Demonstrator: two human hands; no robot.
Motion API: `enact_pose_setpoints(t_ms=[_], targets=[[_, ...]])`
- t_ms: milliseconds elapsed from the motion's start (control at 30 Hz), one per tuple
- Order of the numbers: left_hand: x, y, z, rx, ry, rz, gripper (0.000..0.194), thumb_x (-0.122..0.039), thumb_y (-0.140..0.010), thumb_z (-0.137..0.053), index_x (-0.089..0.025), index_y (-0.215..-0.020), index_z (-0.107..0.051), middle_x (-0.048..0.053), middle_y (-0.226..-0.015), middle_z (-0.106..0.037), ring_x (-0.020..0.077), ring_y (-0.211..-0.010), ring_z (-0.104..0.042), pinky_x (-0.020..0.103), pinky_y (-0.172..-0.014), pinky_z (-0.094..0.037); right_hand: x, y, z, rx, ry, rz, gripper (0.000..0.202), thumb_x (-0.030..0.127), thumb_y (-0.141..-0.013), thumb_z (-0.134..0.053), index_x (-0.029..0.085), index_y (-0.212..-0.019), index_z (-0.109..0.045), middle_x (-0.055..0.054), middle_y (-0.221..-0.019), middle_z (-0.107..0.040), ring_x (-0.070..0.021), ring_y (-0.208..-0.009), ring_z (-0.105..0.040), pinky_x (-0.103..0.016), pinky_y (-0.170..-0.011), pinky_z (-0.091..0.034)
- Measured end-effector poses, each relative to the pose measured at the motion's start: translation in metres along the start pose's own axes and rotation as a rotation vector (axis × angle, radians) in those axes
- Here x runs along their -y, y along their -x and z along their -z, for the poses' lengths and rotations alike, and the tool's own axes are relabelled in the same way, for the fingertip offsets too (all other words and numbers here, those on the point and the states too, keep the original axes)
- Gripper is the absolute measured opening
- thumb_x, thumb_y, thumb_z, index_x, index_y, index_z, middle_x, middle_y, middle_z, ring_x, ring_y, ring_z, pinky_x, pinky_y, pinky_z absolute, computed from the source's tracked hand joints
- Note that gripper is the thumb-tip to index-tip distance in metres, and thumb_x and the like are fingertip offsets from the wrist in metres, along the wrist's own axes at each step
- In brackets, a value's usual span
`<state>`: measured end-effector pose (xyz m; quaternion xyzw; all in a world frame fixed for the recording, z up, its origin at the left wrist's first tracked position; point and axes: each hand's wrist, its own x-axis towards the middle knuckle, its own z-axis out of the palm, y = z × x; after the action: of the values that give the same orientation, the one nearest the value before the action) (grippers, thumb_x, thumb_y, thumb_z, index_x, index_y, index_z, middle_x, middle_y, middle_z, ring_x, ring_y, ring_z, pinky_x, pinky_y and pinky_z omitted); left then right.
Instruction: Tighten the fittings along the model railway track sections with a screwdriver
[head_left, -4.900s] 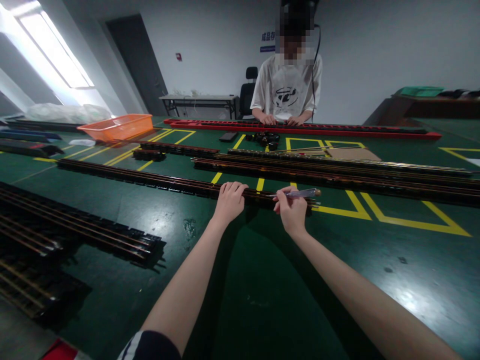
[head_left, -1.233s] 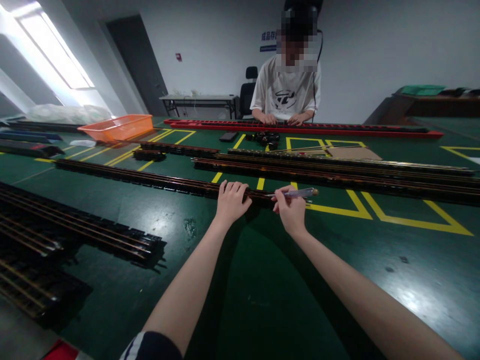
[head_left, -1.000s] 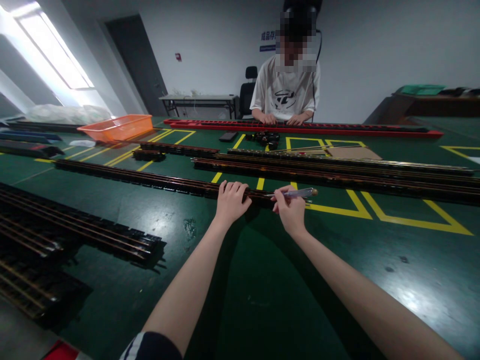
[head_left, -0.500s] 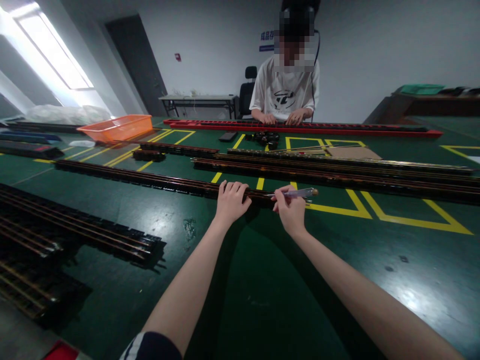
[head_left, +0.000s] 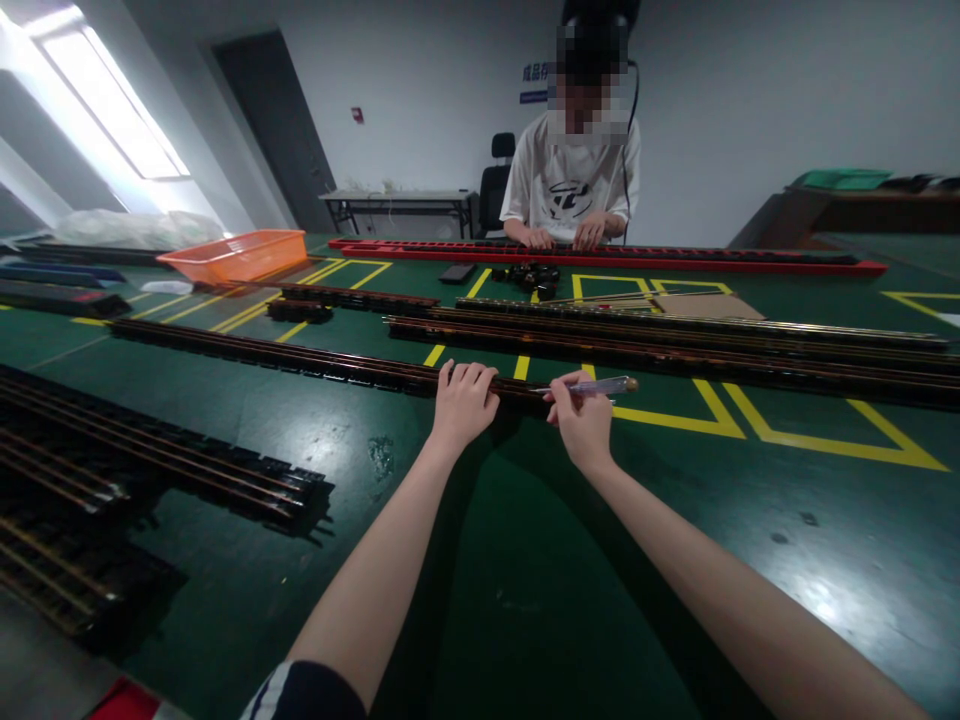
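A long, narrow black strip (head_left: 330, 364) with copper-coloured lines along it lies slantwise on the green table. Over its right part rests my left hand (head_left: 463, 405), its fingers bent across the far side and the thumb on the near side, gripping it. Close to the strip's right end, my right hand (head_left: 586, 428) is closed around a slim screwdriver (head_left: 609, 385) with a clear, purplish handle. The thin shaft points left, and its tip is at the strip; exactly what it touches is too small to make out.
Similar dark strips lie at the left (head_left: 247, 470) and beyond my hands (head_left: 675, 350). An orange basket (head_left: 232, 262) stands at the far left. Across the table a person (head_left: 570, 180) has both hands on a long red tray (head_left: 810, 264). A cardboard piece (head_left: 709, 305) lies nearer.
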<state>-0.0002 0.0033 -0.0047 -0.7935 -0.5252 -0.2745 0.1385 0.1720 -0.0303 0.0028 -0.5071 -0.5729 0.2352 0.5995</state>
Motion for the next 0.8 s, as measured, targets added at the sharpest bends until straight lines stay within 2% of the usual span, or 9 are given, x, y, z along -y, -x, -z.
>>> enact_pose_setpoints(t_ms=[367, 800], targets=[[0.0006, 0.0008, -0.0019, -0.006, -0.006, -0.002, 0.029, -0.02, -0.086, -0.048, -0.021, -0.11, -0.064, 0.006, -0.108, -0.069, 0.025, -0.105, -0.059, 0.047, -0.11, -0.03, 0.0008, 0.0002, -0.0006, -0.006, -0.005, 0.0, 0.026, 0.044, -0.084, -0.054, 0.02, -0.076, -0.052, -0.002, -0.064, -0.063, -0.0143, -0.046, -0.055, -0.029, -0.045, -0.045], [0.0013, 0.0006, -0.0015, 0.004, 0.01, 0.005, 0.028, -0.02, -0.087, -0.047, -0.02, -0.109, -0.065, 0.006, -0.108, -0.069, 0.0246, -0.105, -0.059, 0.047, -0.11, -0.03, 0.0029, 0.0001, -0.0002, 0.015, -0.027, -0.016, 0.03, 0.049, -0.084, -0.055, 0.02, -0.076, -0.052, -0.003, -0.066, -0.063, -0.0136, -0.047, -0.055, -0.028, -0.045, -0.045]])
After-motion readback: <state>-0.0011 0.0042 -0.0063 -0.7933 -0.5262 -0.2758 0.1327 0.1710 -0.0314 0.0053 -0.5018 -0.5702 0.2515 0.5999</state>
